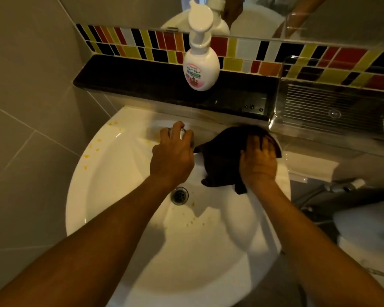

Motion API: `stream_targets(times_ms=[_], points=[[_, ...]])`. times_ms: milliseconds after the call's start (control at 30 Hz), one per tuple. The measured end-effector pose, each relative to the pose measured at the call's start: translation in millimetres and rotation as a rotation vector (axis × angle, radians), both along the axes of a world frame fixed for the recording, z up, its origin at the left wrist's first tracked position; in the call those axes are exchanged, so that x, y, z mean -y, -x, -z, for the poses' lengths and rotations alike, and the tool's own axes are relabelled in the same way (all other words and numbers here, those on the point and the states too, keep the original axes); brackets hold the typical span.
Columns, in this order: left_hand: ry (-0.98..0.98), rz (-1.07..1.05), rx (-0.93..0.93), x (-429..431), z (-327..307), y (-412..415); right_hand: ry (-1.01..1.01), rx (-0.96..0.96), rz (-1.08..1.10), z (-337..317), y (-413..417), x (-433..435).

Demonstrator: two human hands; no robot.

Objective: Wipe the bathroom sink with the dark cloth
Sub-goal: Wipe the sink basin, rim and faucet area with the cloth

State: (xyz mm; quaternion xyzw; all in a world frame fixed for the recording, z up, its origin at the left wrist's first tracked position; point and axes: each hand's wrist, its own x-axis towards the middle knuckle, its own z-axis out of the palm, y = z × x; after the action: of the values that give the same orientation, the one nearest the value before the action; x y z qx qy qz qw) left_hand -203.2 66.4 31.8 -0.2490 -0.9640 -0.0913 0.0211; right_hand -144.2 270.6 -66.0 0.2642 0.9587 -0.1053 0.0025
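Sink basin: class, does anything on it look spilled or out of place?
Yes. Yellow-orange specks dot the white sink: a cluster on the left rim and more scattered below the drain. The dark cloth has not reached them.

One head-worn wide-angle view, aimed steeply down and forward from close above the sink (129, 251), both forearms entering from the bottom edge, the tiled wall (242, 50) and mirror (124, 9) framed at top.

Grey tiled walls (27, 89), multicoloured mosaic strip (242, 52), mirror (142, 9).
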Motion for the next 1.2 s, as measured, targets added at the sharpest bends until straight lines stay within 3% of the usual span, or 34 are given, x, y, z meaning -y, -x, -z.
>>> stream_targets(times_ms=[200, 300, 567, 667, 833, 1033, 1100, 1200], points=[[0.022, -0.011, -0.001, 0.5, -0.5, 2.2, 0.225, -0.002, 0.169, -12.8, -86.7, -10.2], [0.027, -0.009, 0.005, -0.6, -2.5, 1.2, 0.145, -0.019, 0.123, -5.3, -102.4, -8.6], [0.004, -0.021, 0.026, -1.8, -1.1, 1.7, -0.149, 0.026, -0.263, 1.7, 1.4, 27.9], [-0.008, -0.027, 0.021, -1.7, 2.6, 3.4, -0.029, -0.105, -0.346, 9.8, 25.8, 62.7], [-0.003, -0.020, -0.016, -3.1, 1.2, 3.9, 0.035, -0.220, -0.225, 20.8, 38.1, 102.2], [0.017, -0.028, 0.007, -2.9, -0.3, 3.9, 0.060, -0.201, -0.206, 42.3, 23.9, 138.5], [0.058, -0.024, 0.024, -2.4, -1.0, 3.7, 0.017, -0.319, -0.331, 50.9, 18.3, 121.0], [0.093, -0.029, 0.042, -3.2, -2.6, 4.0, -0.081, -0.398, -0.723, 53.1, 5.9, 81.0]])
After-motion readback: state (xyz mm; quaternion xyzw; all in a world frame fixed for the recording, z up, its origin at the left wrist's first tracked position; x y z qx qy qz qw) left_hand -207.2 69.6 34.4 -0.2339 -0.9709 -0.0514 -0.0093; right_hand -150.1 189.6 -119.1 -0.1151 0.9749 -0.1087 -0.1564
